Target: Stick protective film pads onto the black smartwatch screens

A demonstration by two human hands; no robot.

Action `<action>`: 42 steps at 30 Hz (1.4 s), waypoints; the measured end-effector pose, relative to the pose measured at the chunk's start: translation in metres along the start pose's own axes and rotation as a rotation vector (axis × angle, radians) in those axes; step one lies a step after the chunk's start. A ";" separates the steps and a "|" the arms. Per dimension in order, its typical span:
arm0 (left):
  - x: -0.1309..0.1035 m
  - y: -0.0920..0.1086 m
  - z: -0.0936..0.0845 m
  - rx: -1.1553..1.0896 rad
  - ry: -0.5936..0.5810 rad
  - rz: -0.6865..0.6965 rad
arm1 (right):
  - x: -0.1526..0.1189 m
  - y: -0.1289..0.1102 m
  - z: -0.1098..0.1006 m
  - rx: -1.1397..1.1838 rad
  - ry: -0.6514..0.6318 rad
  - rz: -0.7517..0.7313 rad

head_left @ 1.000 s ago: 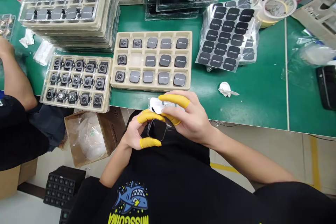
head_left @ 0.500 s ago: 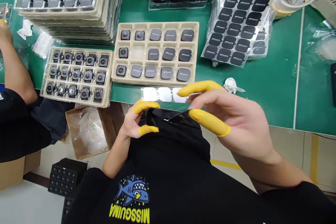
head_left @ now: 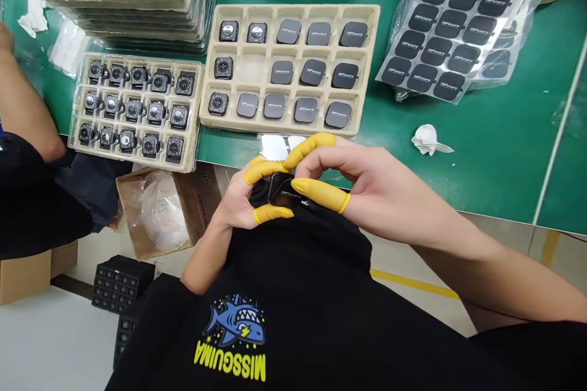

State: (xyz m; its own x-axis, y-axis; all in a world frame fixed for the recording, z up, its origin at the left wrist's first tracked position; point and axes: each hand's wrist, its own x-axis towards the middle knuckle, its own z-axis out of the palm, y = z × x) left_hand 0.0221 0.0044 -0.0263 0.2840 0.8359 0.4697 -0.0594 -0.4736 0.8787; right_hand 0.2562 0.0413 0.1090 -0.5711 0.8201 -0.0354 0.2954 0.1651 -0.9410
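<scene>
My left hand (head_left: 243, 195), with yellow finger cots, grips a black watch case (head_left: 280, 190) by its edges between thumb and fingers. Over its face lies a dark film with "HiFuture" lettering, pinched at its right edge by my right hand (head_left: 339, 180), which also wears yellow cots. A strip of white square stickers (head_left: 274, 147) lies at the table edge just behind my fingers. Beyond is a beige tray (head_left: 250, 67) of watch cases, most covered by dark labels, some showing their sensor side; one middle-row compartment holds nothing.
A second tray of watch cases (head_left: 132, 93) sits to the left, below a tall tray stack (head_left: 137, 18). Label sheets (head_left: 440, 24) are at the upper right, near crumpled white paper (head_left: 426, 137). Another person's arm (head_left: 27, 104) is at far left. A cardboard box (head_left: 192, 208) stands below.
My right hand has moved left, bringing the dark film from beside the watch case onto its face. The head view has shifted closer to the table edge.
</scene>
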 end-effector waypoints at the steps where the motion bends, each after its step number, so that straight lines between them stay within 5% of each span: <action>1: 0.001 0.000 0.000 -0.005 0.001 0.005 | 0.000 0.000 0.001 -0.010 0.000 -0.005; 42: -0.003 0.003 -0.003 0.031 -0.023 -0.031 | 0.001 0.010 0.009 0.001 0.024 -0.039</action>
State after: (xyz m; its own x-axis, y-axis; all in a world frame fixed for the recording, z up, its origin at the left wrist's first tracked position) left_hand 0.0183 0.0015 -0.0246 0.3069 0.8439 0.4401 -0.0210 -0.4562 0.8896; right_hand 0.2516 0.0384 0.0964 -0.5633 0.8262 0.0096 0.2725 0.1968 -0.9418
